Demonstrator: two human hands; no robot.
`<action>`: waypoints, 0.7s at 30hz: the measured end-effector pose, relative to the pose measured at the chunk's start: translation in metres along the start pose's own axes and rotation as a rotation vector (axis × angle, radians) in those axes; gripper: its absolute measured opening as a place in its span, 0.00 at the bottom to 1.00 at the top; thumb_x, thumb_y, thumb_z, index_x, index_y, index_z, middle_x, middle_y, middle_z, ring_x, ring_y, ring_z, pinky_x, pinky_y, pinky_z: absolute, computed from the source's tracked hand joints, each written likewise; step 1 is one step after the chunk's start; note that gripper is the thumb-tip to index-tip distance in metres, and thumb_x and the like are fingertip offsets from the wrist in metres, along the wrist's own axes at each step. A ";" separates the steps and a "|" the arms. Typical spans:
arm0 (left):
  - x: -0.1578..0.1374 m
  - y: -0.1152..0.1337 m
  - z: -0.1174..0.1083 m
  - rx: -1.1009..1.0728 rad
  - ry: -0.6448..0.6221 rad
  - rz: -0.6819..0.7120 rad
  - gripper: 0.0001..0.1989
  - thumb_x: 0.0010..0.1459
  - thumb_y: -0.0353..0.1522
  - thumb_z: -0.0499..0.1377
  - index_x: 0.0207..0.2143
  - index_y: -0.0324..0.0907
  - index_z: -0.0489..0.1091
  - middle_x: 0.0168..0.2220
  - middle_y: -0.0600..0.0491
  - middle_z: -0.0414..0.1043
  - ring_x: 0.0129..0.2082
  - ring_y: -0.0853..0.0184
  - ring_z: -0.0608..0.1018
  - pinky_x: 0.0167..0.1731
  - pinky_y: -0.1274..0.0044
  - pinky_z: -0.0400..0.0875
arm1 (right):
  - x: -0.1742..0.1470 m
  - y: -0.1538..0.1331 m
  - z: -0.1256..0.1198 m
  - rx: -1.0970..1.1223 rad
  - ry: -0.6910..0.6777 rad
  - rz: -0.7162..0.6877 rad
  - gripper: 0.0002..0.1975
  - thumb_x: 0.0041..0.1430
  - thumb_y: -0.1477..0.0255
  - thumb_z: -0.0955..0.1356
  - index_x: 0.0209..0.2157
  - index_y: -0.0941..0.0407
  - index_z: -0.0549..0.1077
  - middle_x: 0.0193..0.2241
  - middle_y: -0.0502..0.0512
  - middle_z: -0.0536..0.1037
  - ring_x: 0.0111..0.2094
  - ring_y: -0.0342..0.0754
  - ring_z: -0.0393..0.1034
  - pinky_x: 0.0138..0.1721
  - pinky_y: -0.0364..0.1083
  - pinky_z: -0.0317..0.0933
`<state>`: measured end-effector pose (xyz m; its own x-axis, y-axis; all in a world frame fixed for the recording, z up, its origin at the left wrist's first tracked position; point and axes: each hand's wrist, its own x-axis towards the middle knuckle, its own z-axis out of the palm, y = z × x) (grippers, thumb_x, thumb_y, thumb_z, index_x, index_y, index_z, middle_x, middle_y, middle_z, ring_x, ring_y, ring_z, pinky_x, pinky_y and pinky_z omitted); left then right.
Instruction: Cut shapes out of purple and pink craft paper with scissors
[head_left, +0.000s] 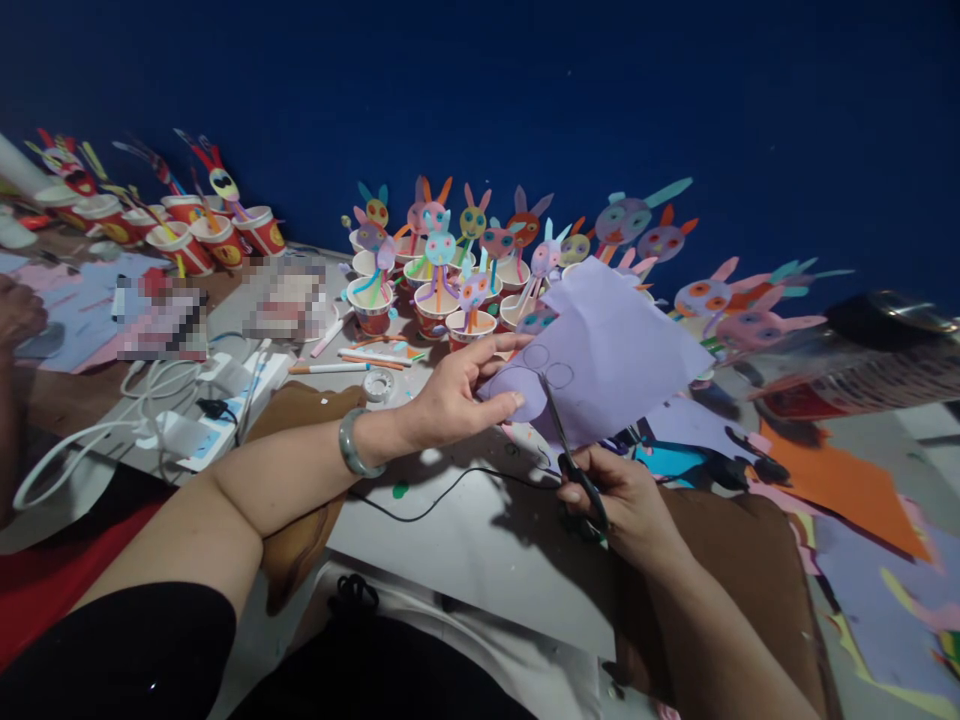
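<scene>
Your left hand [454, 395] pinched the purple paper [637, 350] between thumb and fingers, above the table [465, 545]; your right fingers [592, 460] gripped the scissors [570, 462], blades beside the drawn circles [559, 376]. Behind the paper stood cups [433, 310] with long-eared figures [439, 250].
</scene>
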<state>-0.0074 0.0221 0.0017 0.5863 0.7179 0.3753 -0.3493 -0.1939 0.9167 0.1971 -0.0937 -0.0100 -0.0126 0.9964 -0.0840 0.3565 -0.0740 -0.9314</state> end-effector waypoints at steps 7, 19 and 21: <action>-0.001 0.000 0.000 0.070 0.020 0.007 0.28 0.55 0.34 0.63 0.58 0.40 0.65 0.50 0.44 0.75 0.38 0.67 0.79 0.35 0.77 0.76 | 0.000 0.000 -0.001 0.022 -0.007 -0.003 0.28 0.43 0.47 0.75 0.19 0.55 0.64 0.16 0.46 0.64 0.19 0.40 0.55 0.20 0.41 0.51; -0.002 0.001 -0.003 0.204 -0.046 0.038 0.27 0.56 0.32 0.61 0.59 0.41 0.66 0.56 0.43 0.71 0.50 0.60 0.77 0.38 0.77 0.75 | 0.000 0.002 -0.003 0.041 -0.033 0.048 0.26 0.42 0.50 0.76 0.20 0.55 0.63 0.17 0.45 0.64 0.19 0.40 0.55 0.20 0.41 0.52; -0.002 0.000 -0.004 0.215 -0.057 0.054 0.27 0.56 0.32 0.61 0.59 0.40 0.66 0.57 0.42 0.71 0.52 0.58 0.76 0.40 0.76 0.75 | 0.000 0.002 -0.004 0.037 -0.035 0.048 0.26 0.42 0.51 0.77 0.20 0.54 0.63 0.16 0.45 0.64 0.19 0.40 0.55 0.19 0.41 0.52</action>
<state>-0.0111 0.0232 0.0010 0.6135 0.6648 0.4263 -0.2214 -0.3734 0.9009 0.2015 -0.0936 -0.0110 -0.0292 0.9896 -0.1410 0.3224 -0.1242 -0.9384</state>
